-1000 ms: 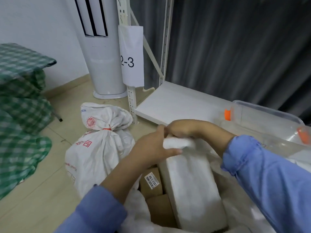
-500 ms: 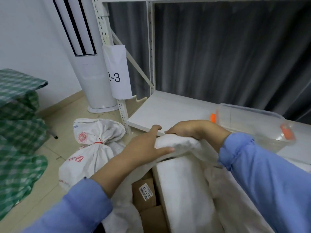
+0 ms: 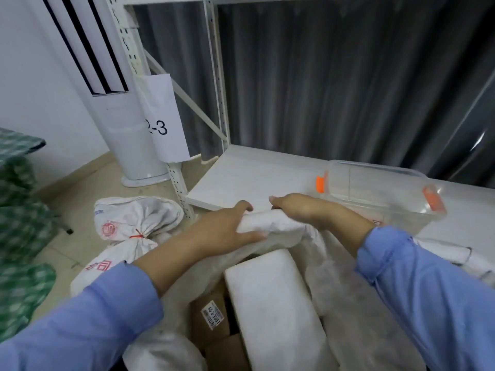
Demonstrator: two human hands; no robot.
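Observation:
A big white woven sack [image 3: 345,303] stands open in front of me. Its rolled far rim [image 3: 270,223] is gripped by both hands: my left hand [image 3: 227,226] wraps it from the left, my right hand [image 3: 300,210] curls over it from the right. Inside the sack lie a long white foam-wrapped parcel [image 3: 273,309] and brown cardboard boxes [image 3: 211,319], one with a printed label. Blue sleeves cover both forearms.
A tied white sack [image 3: 128,231] with red print sits on the floor to the left. A white metal shelf [image 3: 249,175] carries a clear plastic bin [image 3: 375,194] with orange clips. A white tower unit [image 3: 126,129], a "2-3" paper sign [image 3: 163,121] and green checked fabric [image 3: 18,236] stand left.
Both hands lifted the sack's rim higher and rolled it back, uncovering the parcel. My view tilted upward, showing more of the shelf frame and curtain.

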